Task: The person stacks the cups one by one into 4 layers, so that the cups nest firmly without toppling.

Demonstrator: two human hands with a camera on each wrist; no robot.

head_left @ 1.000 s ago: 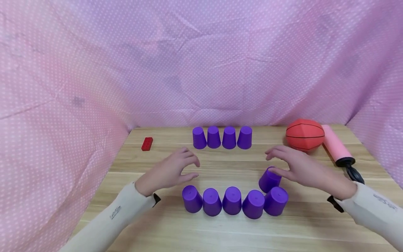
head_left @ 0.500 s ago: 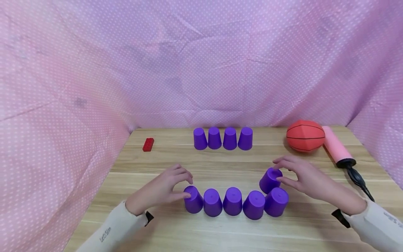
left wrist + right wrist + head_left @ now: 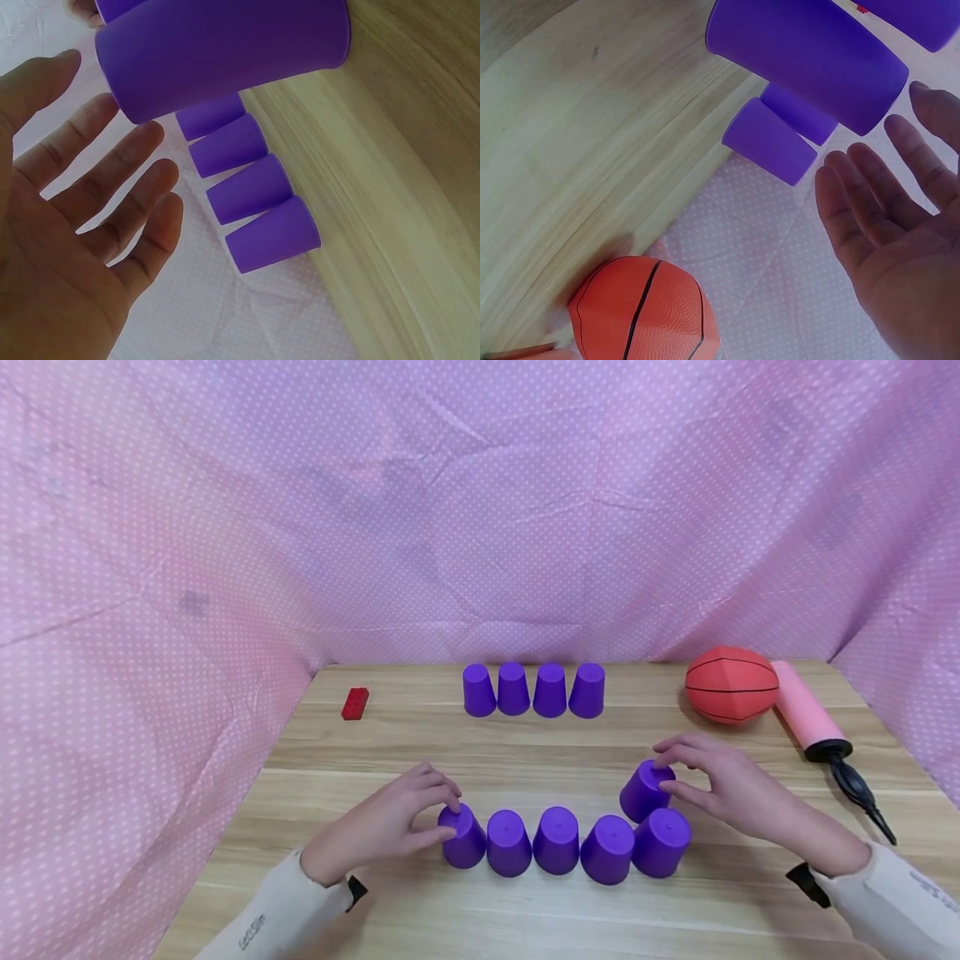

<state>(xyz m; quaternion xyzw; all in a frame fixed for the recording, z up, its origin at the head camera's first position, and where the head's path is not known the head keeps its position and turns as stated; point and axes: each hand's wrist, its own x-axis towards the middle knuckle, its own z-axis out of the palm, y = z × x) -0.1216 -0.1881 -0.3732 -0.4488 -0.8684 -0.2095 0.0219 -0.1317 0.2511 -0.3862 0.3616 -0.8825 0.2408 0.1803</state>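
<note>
Left hand (image 3: 390, 820) and right hand (image 3: 726, 781) are well apart, each with fingers spread and gently bent, neither clamped on anything. With the middle cup (image 3: 556, 841), third of five purple ones in front, as landmark, the left hand lies to its left, thumb and fingertips at the upturned base of the left-end cup (image 3: 463, 842). The right hand lies to the right of the middle cup and slightly beyond it, fingertips about the base of the back cup (image 3: 641, 795). Both wrist views show fingers close along those bases; I cannot tell whether they touch.

Every cup stands upside down on the wood-grained worktop (image 3: 570, 753). Between the middle cup and the left-end cup is the inner-left cup (image 3: 509, 845). To the right of the middle cup come the inner-right cup (image 3: 607, 850) and then the right-end cup (image 3: 661, 843). The back cup stands right of and beyond the middle cup, just behind the right-end cup.

Well beyond the middle cup, a far row (image 3: 550, 692) of four more purple cups stands side by side. A red block (image 3: 355, 703) lies beyond and far left of the middle cup; beyond and far right are a red ball (image 3: 731, 685) with black lines and, beside it, a pink pump (image 3: 806, 708) with a black nozzle (image 3: 852, 782). Farthest beyond the middle cup hangs pink dotted cloth (image 3: 450, 527).
</note>
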